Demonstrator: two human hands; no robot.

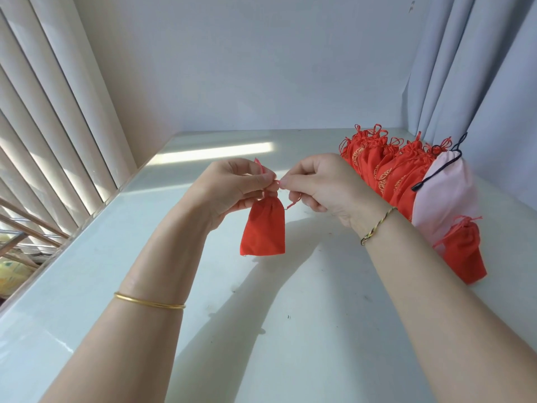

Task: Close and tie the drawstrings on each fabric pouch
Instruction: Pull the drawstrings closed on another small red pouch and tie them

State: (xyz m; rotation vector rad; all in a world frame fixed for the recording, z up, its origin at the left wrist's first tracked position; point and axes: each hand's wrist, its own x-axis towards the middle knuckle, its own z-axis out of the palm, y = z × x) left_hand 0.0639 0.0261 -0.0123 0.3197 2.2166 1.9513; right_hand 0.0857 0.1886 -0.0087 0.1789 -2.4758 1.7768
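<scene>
Both hands work at the neck of a small plain red fabric pouch [263, 228], held above the white tabletop [290, 315].

I see my left hand [232, 187] pinching the gathered neck and my right hand [319, 184] pinching the thin red drawstring [278, 183] beside it. Its contents I cannot tell. At right, a row of red gold-printed pouches [386, 173] with gathered tops lies against a pale pink cloth bag [444, 196].

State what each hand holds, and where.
Left hand pinches the red pouch at its gathered neck; right hand pinches its drawstring beside the neck.
</scene>
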